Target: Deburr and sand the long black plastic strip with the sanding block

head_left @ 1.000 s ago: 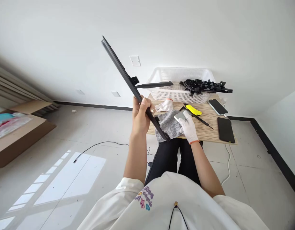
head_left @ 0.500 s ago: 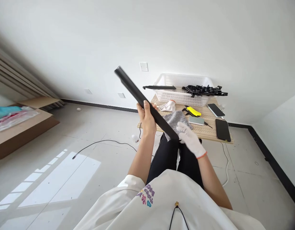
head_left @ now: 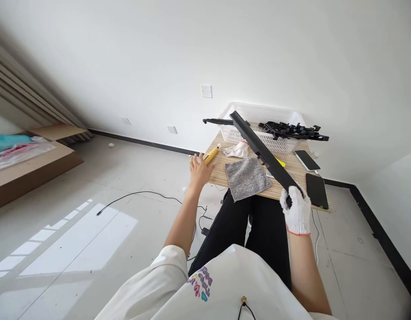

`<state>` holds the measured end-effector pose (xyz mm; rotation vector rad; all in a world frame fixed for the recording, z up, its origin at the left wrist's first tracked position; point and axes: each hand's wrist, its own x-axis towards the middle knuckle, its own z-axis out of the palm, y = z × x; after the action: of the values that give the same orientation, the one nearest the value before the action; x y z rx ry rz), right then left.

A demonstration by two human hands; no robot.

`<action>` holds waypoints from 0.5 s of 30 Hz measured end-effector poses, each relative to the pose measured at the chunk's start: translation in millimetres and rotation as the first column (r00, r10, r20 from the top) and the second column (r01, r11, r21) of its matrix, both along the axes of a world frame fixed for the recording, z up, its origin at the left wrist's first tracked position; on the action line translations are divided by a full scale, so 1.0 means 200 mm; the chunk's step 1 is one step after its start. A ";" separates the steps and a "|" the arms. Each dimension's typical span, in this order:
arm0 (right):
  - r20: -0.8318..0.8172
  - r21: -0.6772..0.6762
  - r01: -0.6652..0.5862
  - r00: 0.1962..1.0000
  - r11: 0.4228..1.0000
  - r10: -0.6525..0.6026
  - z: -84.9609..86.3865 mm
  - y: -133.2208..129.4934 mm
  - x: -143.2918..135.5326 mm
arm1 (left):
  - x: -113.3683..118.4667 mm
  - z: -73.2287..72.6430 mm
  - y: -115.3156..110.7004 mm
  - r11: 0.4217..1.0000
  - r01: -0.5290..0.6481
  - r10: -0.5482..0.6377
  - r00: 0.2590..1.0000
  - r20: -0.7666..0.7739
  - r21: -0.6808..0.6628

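Across from left to right had gone the black strip (head_left: 265,154): my gloved right hand (head_left: 297,211) gripped its near end, slanting it over the counter (head_left: 219,172), transfer done. My left hand (head_left: 199,171) spread wide by a yellow tool (head_left: 211,156), contact unclear; other black parts (head_left: 288,130) remained at the basket (head_left: 272,114).

Two phones (head_left: 316,191) lay near the right edge of the table (head_left: 221,171). A black cable (head_left: 148,192) curved across the floor (head_left: 125,244). Far left, a cardboard box (head_left: 41,162) sat near a curtain (head_left: 32,100); a square white plate (head_left: 206,91) was on the wall (head_left: 125,58).
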<state>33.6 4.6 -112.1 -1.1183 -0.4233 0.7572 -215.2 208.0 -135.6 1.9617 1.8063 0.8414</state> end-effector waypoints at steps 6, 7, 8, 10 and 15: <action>0.020 -0.026 -0.041 0.999 0.999 0.042 0.08 0.12 0.04 | -0.01 -0.13 0.20 0.999 0.041 -0.041 0.986 -0.161 -0.001; 0.020 -0.010 -0.058 0.998 0.998 0.058 0.11 0.16 0.04 | 0.01 -0.13 0.22 0.999 0.050 -0.050 0.987 -0.151 -0.007; 0.017 0.010 -0.072 0.997 0.997 0.072 0.13 0.19 0.04 | 0.02 -0.11 0.24 0.998 0.057 -0.058 0.989 -0.139 -0.015; 0.023 0.053 -0.109 0.994 0.993 0.108 0.19 0.27 0.05 | 0.03 -0.08 0.28 0.996 0.080 -0.082 0.992 -0.097 -0.029; 0.170 0.086 -0.158 0.975 0.984 0.142 0.34 0.41 0.10 | -0.02 0.03 0.22 0.974 0.225 -0.225 0.969 0.105 0.007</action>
<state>53.4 86.4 -44.5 -1.0672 -0.6834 0.7703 -219.7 251.1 -130.1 2.0304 1.4913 0.8472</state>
